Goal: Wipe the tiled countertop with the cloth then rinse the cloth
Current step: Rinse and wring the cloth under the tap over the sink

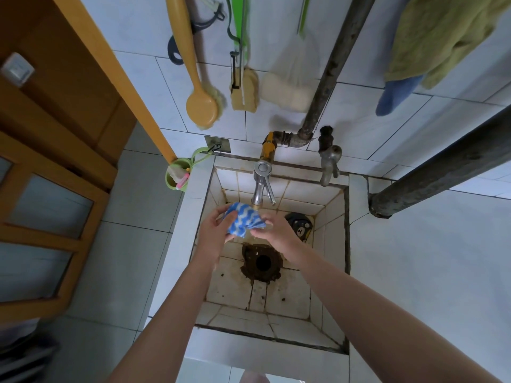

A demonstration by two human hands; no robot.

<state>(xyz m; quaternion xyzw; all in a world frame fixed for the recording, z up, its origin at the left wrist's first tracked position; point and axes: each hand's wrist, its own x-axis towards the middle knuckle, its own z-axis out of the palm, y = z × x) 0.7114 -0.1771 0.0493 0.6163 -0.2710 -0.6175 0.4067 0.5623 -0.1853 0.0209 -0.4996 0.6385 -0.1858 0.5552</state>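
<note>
Blue-white cloth [243, 221] bunched just under tap [260, 186], above tiled sink [331, 244]. Gripped at left end by left hand [214, 230], pinched at right end by right hand [276, 230]. Judged soft, limp, light, heavier once soaked. Best held at both ends for wringing.

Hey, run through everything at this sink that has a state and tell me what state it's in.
faucet: whether running, cannot tell
cloth: bunched, under the faucet
left hand: grips the cloth
right hand: grips the cloth
drain: unplugged, stained
yellow brush: hanging on wall
</note>
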